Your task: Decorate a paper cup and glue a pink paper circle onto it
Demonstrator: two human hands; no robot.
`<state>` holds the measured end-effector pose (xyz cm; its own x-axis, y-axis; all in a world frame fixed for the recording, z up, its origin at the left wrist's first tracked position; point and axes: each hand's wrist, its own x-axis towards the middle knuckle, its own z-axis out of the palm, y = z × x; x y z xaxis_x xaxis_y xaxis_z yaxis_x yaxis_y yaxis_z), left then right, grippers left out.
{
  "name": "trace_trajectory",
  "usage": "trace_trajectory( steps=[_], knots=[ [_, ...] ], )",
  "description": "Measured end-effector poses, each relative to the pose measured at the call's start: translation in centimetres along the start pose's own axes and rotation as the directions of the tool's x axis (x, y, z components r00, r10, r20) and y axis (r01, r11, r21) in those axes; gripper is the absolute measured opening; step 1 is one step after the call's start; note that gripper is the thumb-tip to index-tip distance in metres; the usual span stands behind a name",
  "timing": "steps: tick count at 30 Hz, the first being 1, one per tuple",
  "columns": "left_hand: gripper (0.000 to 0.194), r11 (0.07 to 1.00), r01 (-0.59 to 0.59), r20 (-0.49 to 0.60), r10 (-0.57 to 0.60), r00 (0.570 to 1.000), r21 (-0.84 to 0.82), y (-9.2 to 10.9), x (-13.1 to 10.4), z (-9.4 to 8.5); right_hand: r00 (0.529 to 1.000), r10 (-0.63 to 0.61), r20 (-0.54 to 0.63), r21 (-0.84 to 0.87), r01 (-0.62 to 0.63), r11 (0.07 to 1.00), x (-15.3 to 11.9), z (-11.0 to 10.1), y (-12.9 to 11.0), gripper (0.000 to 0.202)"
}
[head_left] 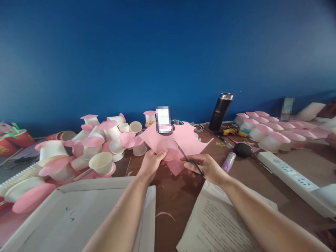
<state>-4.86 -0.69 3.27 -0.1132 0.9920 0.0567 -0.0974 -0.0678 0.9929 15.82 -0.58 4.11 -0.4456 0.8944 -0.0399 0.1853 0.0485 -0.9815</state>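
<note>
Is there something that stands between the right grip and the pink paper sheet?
Only the scissors in the right grip, their blades overlapping the pink paper sheet in this view. Nothing else visible blocks it; the left grip holds the sheet's lower-left edge.

So the pink paper (193, 140) is one flat sheet, roughly diamond-wise, with a pointy corner aimed toward the viewer and curved bites gone from its far and right edges. A thin tan round outline (170, 146) sits left of centre. The scissors (183, 152) have dark handles, slant up-left, and their blades overlap the sheet just right of that circle.
</note>
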Motion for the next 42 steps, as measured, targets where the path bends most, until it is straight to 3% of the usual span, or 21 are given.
trace_trajectory(
  steps=[15,36,42],
  knots=[
    [0.028,0.999,-0.010,0.012,0.009,1.000,0.040,-0.35,-0.15,0.23,0.998,-0.018,-0.058,-0.015,0.017,1.000,0.15,0.20,0.08,0.057],
    [0.028,0.999,0.017,0.018,-0.018,1.000,0.028,-0.13,-0.06,-0.05,0.999,-0.021,-0.038,0.002,0.021,1.000,0.13,0.17,-0.08,0.051],
    [0.027,1.000,0.011,0.009,-0.011,1.000,-0.009,-0.18,0.05,-0.05,0.999,-0.049,-0.023,-0.003,0.049,0.999,0.15,0.10,0.03,0.041]
  ],
)
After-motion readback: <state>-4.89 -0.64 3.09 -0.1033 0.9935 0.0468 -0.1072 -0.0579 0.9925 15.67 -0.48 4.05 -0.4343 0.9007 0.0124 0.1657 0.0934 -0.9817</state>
